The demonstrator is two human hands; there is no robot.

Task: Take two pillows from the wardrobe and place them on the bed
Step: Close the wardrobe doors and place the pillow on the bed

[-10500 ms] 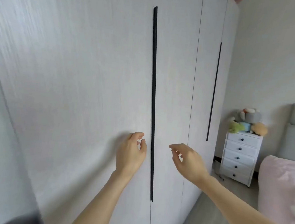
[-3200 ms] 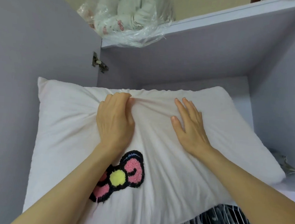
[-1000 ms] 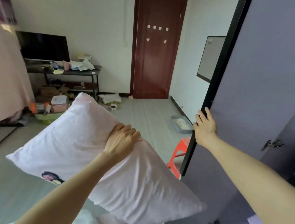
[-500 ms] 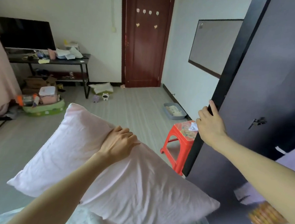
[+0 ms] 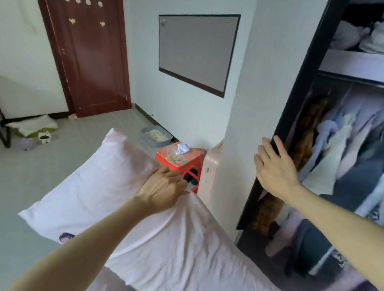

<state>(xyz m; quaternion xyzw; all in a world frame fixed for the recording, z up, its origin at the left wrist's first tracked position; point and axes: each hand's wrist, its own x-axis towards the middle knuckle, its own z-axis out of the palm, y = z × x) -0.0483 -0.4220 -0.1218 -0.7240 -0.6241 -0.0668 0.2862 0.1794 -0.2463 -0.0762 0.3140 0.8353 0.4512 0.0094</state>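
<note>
- One pillow [image 5: 118, 199], pale pink with a small dark patch near its lower left edge, hangs in the air over the floor, tilted, one corner up by the red stool [image 5: 180, 160] and the other low at the bottom right.
- Left hand [image 5: 163, 189] holds it from above: the fingers [image 5: 175, 175] are clenched into a bunched fold of the cover at the middle of the long edge, so the pillow droops on either side of the grip.
- Right hand [image 5: 274, 168] lies flat on the dark edge of the open wardrobe door [image 5: 289, 121], its fingers straight and spread, grasping nothing.
- Inside the wardrobe [image 5: 357, 140], hanging clothes [image 5: 337, 156] fill the rail, and folded pale bedding [image 5: 383, 36] sits on the upper shelf; whether a second pillow is among it I cannot tell.
- Bed: not clearly in view; a pinkish surface shows under the pillow at the bottom edge, too little of it to name.
- Likely step in hand: steadying or moving the door while carrying the first pillow.
- To do it well, keep a deep handful of the cover so the fold does not slip, and lift the low corner clear of the door edge.
- Push the door with the palm rather than the fingertips, away from the hinge side.
</note>
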